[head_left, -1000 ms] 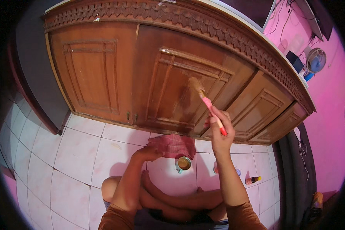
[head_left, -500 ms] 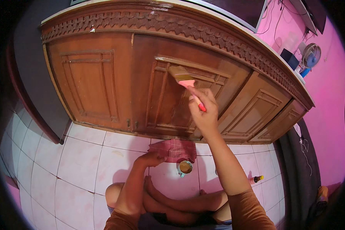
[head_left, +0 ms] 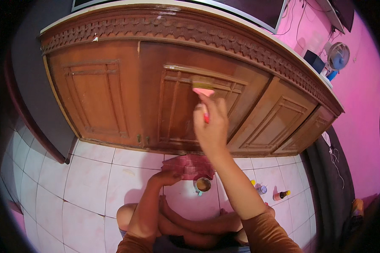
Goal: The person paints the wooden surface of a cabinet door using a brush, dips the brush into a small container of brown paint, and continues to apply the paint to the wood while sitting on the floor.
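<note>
My right hand [head_left: 212, 123] is closed around the handle of a wide paintbrush [head_left: 203, 91] with a pink and red handle. Its bristles meet the upper part of a brown wooden cabinet door [head_left: 179, 105] with a raised frame, and look slightly blurred. The top left of that frame shines as if wet. Down by my knee, my left hand [head_left: 169, 177] is curled beside a folded dark pink cloth [head_left: 194, 165]; the inside of its fingers is hidden. A light blue cup [head_left: 202, 184] of brownish liquid stands against the cloth's near edge.
Right of my right forearm are a small bottle [head_left: 281, 195] with a yellow cap and a small jar [head_left: 262, 190] on the white tiles. A dark panel [head_left: 42, 92] borders the cabinet's left. A fan [head_left: 338, 56] stands at the cabinet top's right end.
My right hand has brought the brush slightly down across the door, and its handle is now more upright. The view has shifted, uncovering the jar. My left hand stays by the cloth.
</note>
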Motion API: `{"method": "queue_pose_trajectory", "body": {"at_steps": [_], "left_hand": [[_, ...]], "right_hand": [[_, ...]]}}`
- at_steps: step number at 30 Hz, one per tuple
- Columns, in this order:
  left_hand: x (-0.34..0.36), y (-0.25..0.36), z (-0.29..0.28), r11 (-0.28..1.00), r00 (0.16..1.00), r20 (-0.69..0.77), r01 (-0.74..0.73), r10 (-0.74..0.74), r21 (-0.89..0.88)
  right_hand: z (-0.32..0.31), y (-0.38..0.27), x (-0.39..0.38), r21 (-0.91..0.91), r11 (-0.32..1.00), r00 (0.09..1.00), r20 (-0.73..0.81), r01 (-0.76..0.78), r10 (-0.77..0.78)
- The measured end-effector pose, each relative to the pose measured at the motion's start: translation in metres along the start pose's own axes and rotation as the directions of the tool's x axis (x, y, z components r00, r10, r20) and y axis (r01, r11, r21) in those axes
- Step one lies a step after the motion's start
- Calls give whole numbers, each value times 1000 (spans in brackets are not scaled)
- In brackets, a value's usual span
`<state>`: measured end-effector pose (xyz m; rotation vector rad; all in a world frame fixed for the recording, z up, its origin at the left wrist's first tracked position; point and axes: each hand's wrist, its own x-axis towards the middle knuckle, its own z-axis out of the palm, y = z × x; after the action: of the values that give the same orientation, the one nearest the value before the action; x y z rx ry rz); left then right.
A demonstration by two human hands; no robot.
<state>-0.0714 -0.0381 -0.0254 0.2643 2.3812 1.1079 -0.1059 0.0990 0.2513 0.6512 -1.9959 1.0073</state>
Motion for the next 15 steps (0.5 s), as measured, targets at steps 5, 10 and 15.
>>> {"method": "queue_pose_trajectory", "body": {"at_steps": [5,10,15], "left_hand": [[0,16,-3,1000,999,34,-18,17,18],[-1,5,-3,999,998,53,18,-20,41],[1,8,0,999,1000,31,2,-4,46]], "right_hand": [[20,-4,4,134,983,991,10,128,-131],[2,20,9,189,978,995,35,88,-97],[-35,42,10,-27,1000,996,-85,-4,2]]}}
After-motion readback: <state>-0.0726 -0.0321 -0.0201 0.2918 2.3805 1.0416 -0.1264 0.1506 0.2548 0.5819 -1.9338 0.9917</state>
